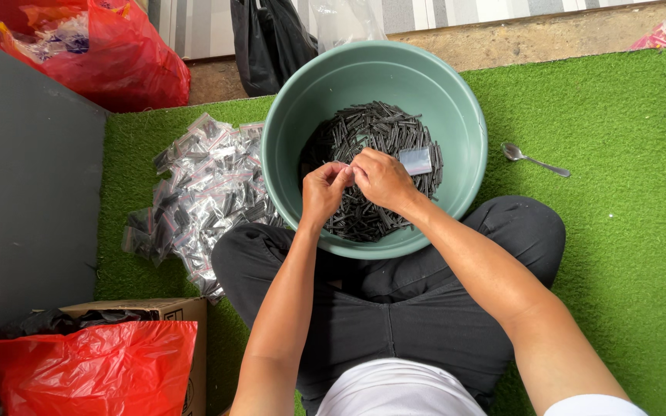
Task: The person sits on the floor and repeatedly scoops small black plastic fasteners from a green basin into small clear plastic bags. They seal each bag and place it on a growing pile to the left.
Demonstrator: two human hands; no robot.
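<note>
Hands' way | basin rim [287, 115] walls them in, open above | left: bag pile [202, 185] crowds the grass | right: grass [626, 231] free bar spoon [533, 159] | behind: black bags [271, 42]

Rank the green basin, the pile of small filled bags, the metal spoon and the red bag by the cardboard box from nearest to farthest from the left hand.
From the left hand:
1. Green basin, directly beneath it.
2. Pile of small filled bags, on the left.
3. Metal spoon, on the right.
4. Red bag, lower left.

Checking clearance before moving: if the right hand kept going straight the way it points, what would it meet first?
The right hand points toward the left hand; their fingertips already look touching, so it meets that hand first, above the black pieces.
</note>
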